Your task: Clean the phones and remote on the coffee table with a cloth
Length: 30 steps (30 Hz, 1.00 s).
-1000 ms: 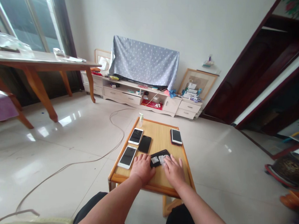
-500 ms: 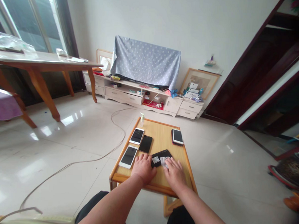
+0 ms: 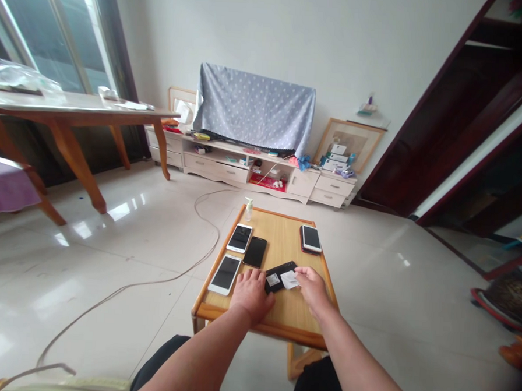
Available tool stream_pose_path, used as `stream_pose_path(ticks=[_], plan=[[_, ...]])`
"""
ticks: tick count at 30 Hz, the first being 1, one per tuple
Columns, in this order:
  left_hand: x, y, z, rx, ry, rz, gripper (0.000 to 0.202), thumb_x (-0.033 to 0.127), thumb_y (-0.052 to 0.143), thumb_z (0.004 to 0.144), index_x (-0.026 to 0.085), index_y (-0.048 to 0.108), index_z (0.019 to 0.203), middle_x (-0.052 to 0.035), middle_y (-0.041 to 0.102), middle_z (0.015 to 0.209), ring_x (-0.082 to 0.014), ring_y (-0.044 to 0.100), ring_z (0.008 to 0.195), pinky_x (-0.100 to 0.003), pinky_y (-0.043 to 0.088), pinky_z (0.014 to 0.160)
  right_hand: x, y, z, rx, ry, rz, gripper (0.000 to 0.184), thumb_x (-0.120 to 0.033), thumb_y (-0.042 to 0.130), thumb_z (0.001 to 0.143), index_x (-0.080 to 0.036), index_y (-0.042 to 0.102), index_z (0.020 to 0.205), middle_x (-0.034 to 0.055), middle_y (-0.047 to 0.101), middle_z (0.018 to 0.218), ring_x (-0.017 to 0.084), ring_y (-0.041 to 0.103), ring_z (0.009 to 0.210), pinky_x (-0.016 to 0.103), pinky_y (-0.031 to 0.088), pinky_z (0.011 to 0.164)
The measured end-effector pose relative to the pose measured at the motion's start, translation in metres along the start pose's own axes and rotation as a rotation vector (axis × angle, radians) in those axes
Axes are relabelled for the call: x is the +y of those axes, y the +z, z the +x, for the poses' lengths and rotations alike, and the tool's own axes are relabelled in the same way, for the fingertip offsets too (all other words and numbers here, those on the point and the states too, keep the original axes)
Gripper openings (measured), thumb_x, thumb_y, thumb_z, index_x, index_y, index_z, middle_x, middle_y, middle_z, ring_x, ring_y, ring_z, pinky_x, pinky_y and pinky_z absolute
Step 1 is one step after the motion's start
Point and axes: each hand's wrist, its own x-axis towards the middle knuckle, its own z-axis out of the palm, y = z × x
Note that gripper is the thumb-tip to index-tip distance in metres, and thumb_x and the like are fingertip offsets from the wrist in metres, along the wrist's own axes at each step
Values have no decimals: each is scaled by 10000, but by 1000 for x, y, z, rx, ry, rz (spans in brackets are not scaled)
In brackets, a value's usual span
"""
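Note:
My left hand [image 3: 251, 295] lies flat on the bare wooden tabletop [image 3: 280, 231], holding nothing, its fingertips at the edge of a black phone [image 3: 279, 276]. That phone carries a small white label [image 3: 273, 279]. My right hand [image 3: 311, 289] has its fingertips on a white paper slip [image 3: 290, 280], which overlaps the phone's right end. Nearby lie a white smartphone [image 3: 225, 274], another white smartphone [image 3: 240, 238] and a black smartphone [image 3: 255, 252]. A white smartphone in a dark red case [image 3: 311, 239] sits at the far right.
A small pump bottle [image 3: 248, 209] stands at the low table's far corner. A cable [image 3: 206, 239] crosses the tile floor to the left. Beyond stand a long wooden table [image 3: 73, 107] and a white TV cabinet [image 3: 214, 164] under a dotted blue cloth [image 3: 254, 109].
My right hand has drawn back rightward off the black phone, and the white slip now shows more fully at its fingertips. My left hand has barely moved.

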Motion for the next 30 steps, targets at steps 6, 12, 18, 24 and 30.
stream_pose_path(ticks=[6,12,18,24,30], plan=[[1,-1,-1,-11,-3,7,550,477,543,824,234,548,1318,-123,586,1289,-341,479,1223,-471,358,1041,-14,-3,14,26,24,-41,285,-372,488,884,-212,669,1037,62,767,932,217,721,795,292,522,670],[2,-1,-1,3,1,9,518,469,534,820,229,569,1278,-117,595,1267,-338,479,1207,-470,363,1022,-30,19,10,-97,-41,-203,56,-279,615,833,-239,648,853,-17,685,795,156,636,703,238,434,631],[1,-1,0,11,2,3,543,474,533,818,232,558,1303,-119,591,1285,-340,473,1219,-468,355,1031,-40,26,-3,-75,-92,-395,147,-210,506,946,-208,649,909,61,632,978,168,587,788,263,407,706],[-2,2,1,9,1,-9,503,477,490,855,236,569,1289,-113,599,1270,-333,487,1208,-459,365,1027,-42,26,-22,-214,-295,-469,256,-214,475,980,-237,730,991,64,660,1034,201,600,977,260,435,886],[-1,2,1,14,3,-6,553,478,540,815,217,561,1302,-126,592,1272,-340,481,1211,-472,362,1033,-23,7,-12,-132,-258,-582,389,-179,370,996,-150,743,1101,139,692,1107,254,601,1018,344,449,935]])
